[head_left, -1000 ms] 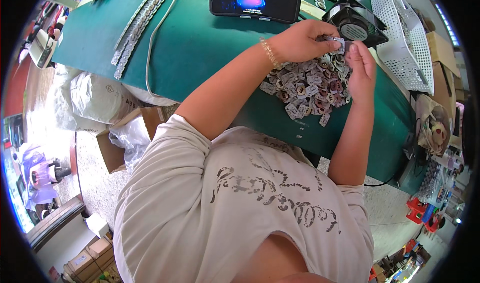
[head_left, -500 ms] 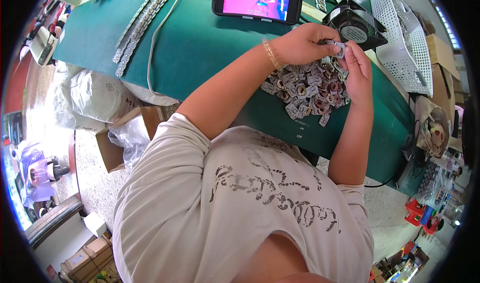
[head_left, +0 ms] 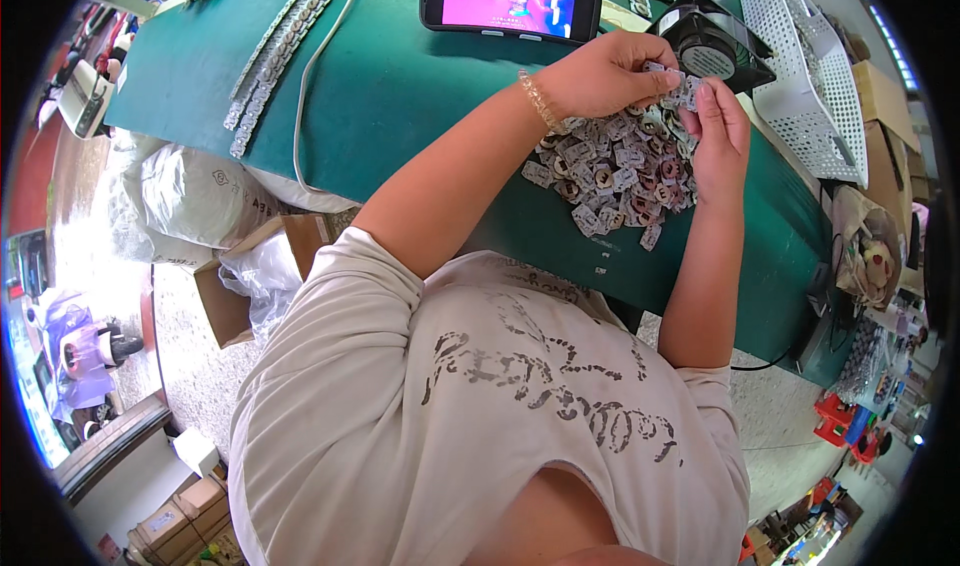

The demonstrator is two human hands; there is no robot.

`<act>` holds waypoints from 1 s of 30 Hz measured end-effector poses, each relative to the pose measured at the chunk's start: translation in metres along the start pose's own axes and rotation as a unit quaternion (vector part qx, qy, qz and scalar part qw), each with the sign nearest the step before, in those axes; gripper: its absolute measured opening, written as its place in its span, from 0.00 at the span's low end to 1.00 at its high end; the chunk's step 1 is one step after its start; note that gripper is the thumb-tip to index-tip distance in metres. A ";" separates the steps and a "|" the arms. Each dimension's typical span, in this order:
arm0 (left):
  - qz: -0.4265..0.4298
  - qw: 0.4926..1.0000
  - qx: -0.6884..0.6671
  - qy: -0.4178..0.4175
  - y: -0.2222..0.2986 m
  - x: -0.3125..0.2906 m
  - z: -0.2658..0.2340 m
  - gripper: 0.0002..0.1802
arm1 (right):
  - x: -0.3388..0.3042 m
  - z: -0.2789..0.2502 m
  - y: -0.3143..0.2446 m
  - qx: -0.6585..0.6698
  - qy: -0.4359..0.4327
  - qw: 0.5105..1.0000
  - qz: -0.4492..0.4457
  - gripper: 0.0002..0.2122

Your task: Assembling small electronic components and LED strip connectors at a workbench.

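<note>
Over a heap of small flat grey metal pieces point(head_left: 605, 171), several with a round, copper-toned centre, both hands meet at the far right of the table. My left hand point(head_left: 608, 78), with a beaded bracelet point(head_left: 542, 101) at its wrist, pinches one such metal piece point(head_left: 655, 68) between thumb and fingers. Facing it, my right hand point(head_left: 718, 134) is closed with thumb and fingertips on another metal piece point(head_left: 688, 92). The two pieces are close together; whether they are joined I cannot tell.
A phone point(head_left: 510, 2) playing a video stands beyond the hands. A black fan point(head_left: 708, 51) and a white perforated basket point(head_left: 810, 86) are at the right. Strips of linked metal pieces point(head_left: 275, 76) and a white cable point(head_left: 305, 96) lie across the green table point(head_left: 400, 106).
Both hands have moved slightly apart, the left a little away from me. Two metal pieces now show between the fingers where one showed before.
</note>
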State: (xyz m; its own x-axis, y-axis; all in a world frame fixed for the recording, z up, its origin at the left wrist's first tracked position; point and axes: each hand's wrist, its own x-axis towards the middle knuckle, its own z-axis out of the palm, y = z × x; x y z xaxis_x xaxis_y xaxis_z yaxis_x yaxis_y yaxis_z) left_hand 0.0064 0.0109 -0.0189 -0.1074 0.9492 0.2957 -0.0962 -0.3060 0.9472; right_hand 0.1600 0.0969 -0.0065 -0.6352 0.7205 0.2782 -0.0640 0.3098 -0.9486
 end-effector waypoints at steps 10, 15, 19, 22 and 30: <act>-0.022 0.993 -0.108 -0.036 0.005 -0.001 0.003 0.09 | 0.003 0.000 0.004 0.246 -0.035 0.966 0.067 0.08; 0.064 0.995 0.053 0.061 -0.003 0.003 0.005 0.09 | 0.007 0.006 0.004 0.154 -0.010 0.988 0.026 0.09; 0.099 0.944 0.287 0.128 -0.005 0.001 0.007 0.07 | 0.010 0.011 0.014 0.129 0.074 0.987 0.062 0.09; 0.156 0.907 0.372 0.122 -0.006 0.003 0.007 0.07 | 0.012 0.005 0.019 0.169 0.023 0.980 0.100 0.08; 0.172 0.873 0.439 0.128 -0.004 0.004 0.016 0.07 | 0.014 0.000 0.018 0.184 0.036 0.971 0.148 0.08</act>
State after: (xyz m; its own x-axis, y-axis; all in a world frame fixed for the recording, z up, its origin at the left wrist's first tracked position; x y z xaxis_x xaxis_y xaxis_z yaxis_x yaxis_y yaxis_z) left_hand 0.0224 0.0175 -0.0196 -0.2092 0.7300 0.6507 0.7678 -0.2894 0.5716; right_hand 0.1504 0.1124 -0.0203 -0.6137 0.7893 -0.0176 -0.1655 -0.1504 -0.9747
